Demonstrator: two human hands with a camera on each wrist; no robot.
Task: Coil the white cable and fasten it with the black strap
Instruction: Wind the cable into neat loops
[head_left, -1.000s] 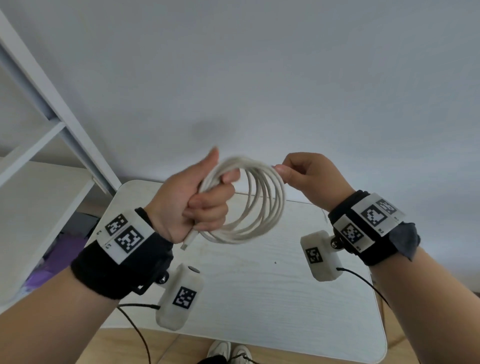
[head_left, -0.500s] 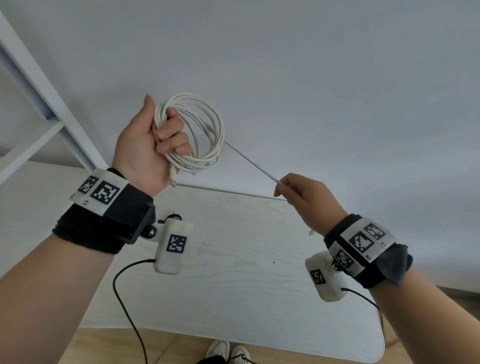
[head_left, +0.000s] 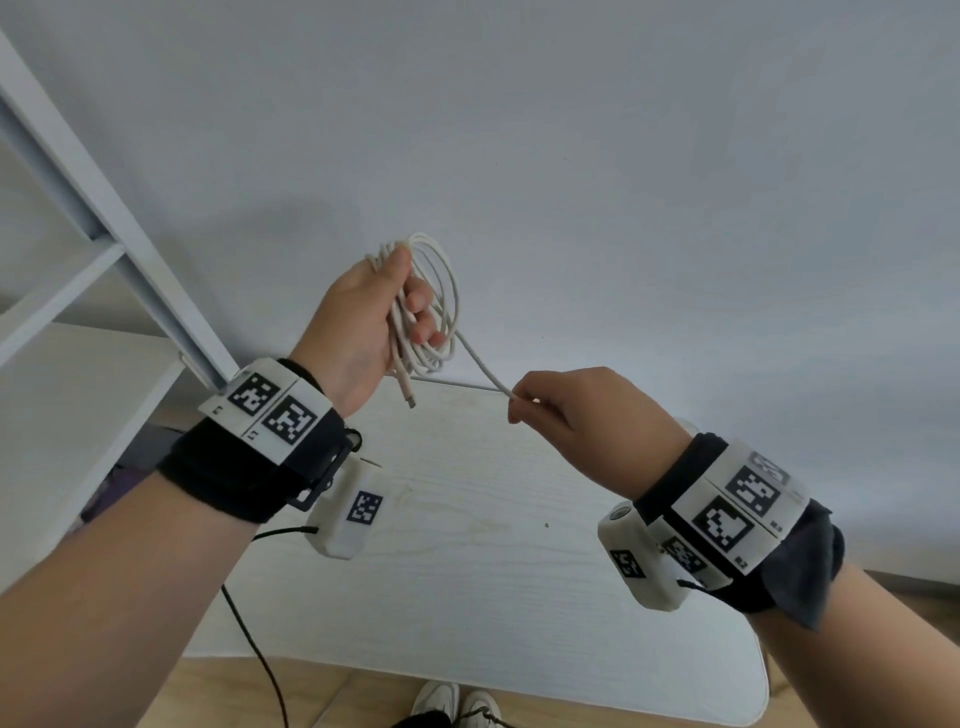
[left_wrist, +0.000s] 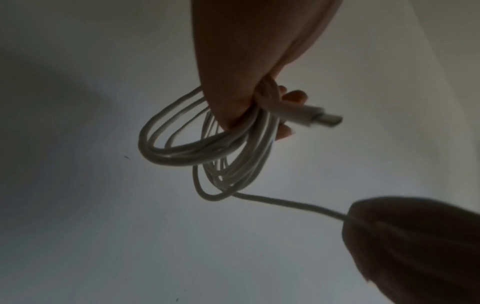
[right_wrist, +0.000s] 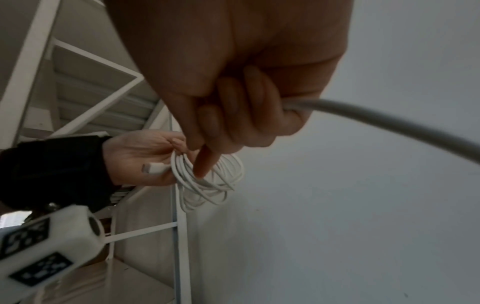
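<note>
My left hand (head_left: 384, 312) grips a white cable (head_left: 441, 291) wound into several loops, held up in front of the wall above the table. One plug end (head_left: 408, 397) hangs below the palm, also plain in the left wrist view as the plug end (left_wrist: 322, 118). A free strand (head_left: 480, 369) runs down and right from the coil (left_wrist: 207, 152) to my right hand (head_left: 550, 402), which pinches it between thumb and fingers. In the right wrist view the strand (right_wrist: 376, 117) leaves the right hand's fingers (right_wrist: 233, 107). No black strap shows in any view.
A white wood-grain table (head_left: 493, 545) lies below both hands. A white metal shelf frame (head_left: 104, 218) stands at the left, its shelf board (head_left: 62, 415) beside the table. A plain wall fills the background. Shoes (head_left: 457, 701) show at the table's near edge.
The left hand has come down and right with the coil, toward the right hand. The strand between the hands is shorter and slacker than half a second ago.
</note>
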